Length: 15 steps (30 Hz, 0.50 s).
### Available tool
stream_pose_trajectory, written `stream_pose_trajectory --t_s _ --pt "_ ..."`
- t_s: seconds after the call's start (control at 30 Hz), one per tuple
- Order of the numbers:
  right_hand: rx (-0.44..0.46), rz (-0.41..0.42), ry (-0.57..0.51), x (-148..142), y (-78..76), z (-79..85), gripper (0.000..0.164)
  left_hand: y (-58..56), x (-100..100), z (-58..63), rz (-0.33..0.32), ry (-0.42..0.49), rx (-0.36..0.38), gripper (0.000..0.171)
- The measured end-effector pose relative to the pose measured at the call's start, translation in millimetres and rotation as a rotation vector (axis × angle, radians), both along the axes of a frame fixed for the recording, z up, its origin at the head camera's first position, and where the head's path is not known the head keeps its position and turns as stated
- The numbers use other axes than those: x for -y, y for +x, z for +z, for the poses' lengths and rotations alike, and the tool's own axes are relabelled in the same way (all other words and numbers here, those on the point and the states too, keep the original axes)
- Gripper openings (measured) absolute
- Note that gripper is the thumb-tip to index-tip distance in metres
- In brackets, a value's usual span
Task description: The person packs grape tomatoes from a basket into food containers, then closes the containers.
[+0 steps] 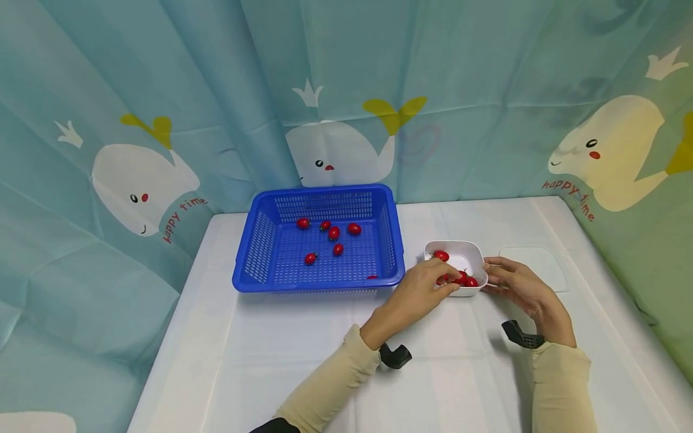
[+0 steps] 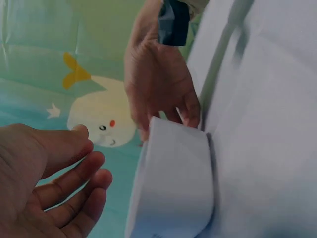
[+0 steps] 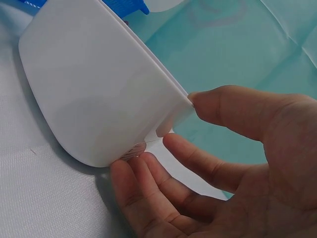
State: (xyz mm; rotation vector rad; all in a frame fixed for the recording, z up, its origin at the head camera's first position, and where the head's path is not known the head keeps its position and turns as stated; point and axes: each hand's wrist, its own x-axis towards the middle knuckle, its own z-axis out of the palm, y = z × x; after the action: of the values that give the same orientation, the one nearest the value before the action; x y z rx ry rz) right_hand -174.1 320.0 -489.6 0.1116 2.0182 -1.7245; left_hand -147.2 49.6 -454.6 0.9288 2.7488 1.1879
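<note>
A small white box (image 1: 470, 255) with several cherry tomatoes (image 1: 464, 279) in it stands on the table. My left hand (image 1: 419, 290) is over its near left side, fingers bent down beside the tomatoes. Seen in the left wrist view, the left hand (image 2: 54, 183) has loosely curled fingers, with nothing visible between thumb and fingertips. On the box's right side, my right hand (image 1: 522, 291) rests its fingertips against the wall. In the right wrist view, the right thumb touches the rim of the box (image 3: 99, 84), while other fingertips touch low on its corner.
Left of the box stands a blue plastic basket (image 1: 319, 281) with several more cherry tomatoes (image 1: 334, 233) spread over its floor. A flat, pale lid-like sheet (image 1: 536, 267) lies behind the right hand. A curtain with whale prints (image 1: 341, 153) hangs behind the white table (image 1: 433, 373).
</note>
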Motion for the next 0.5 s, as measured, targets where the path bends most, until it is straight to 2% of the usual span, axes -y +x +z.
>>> stream_pose_trajectory --t_s 0.1,0.23,0.5 --pt "0.008 -0.01 0.0 -0.3 0.2 0.2 0.055 0.4 5.6 7.6 -0.022 0.007 -0.014 0.02" --pt "0.012 -0.009 0.018 0.0 -0.2 -0.6 0.061 0.2 15.8 17.8 -0.021 0.011 -0.028 0.02" --pt "0.012 0.0 0.013 0.8 -0.7 -0.1 0.062 -1.6 44.7 29.3 -0.014 0.011 0.024 0.021"
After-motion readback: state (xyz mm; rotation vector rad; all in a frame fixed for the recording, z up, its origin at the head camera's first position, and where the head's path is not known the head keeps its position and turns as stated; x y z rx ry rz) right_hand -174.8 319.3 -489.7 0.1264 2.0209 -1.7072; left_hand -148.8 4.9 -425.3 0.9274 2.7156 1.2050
